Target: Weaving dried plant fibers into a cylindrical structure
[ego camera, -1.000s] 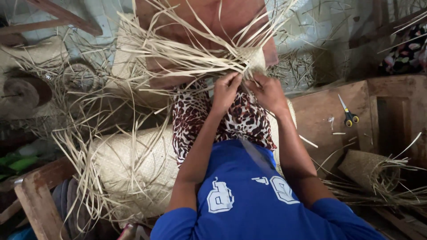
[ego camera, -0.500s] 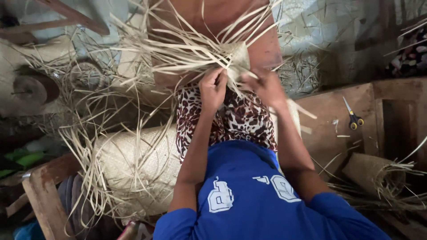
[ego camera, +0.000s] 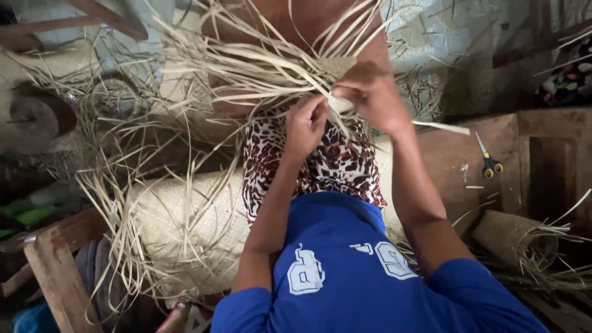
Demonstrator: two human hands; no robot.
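My left hand (ego camera: 306,125) and my right hand (ego camera: 368,94) meet over my knees, both pinching pale dried leaf strips (ego camera: 246,68) at the edge of a small woven piece (ego camera: 338,66). The loose strips fan out to the left and upward from my fingers. One strip (ego camera: 439,127) sticks out to the right under my right wrist. A large rolled woven mat (ego camera: 185,228) lies across my lap, under a leopard-print cloth (ego camera: 333,163). My blue shirt fills the bottom of the view.
Small scissors (ego camera: 489,163) lie on a wooden surface (ego camera: 450,172) at the right. Another rolled woven piece (ego camera: 515,237) with frayed ends sits at lower right. A wooden frame (ego camera: 55,265) stands at lower left, with more straw scattered on the left.
Both hands have shifted slightly up and right along the strips, and the right hand now grips closer to the woven piece. The view has tilted a little.
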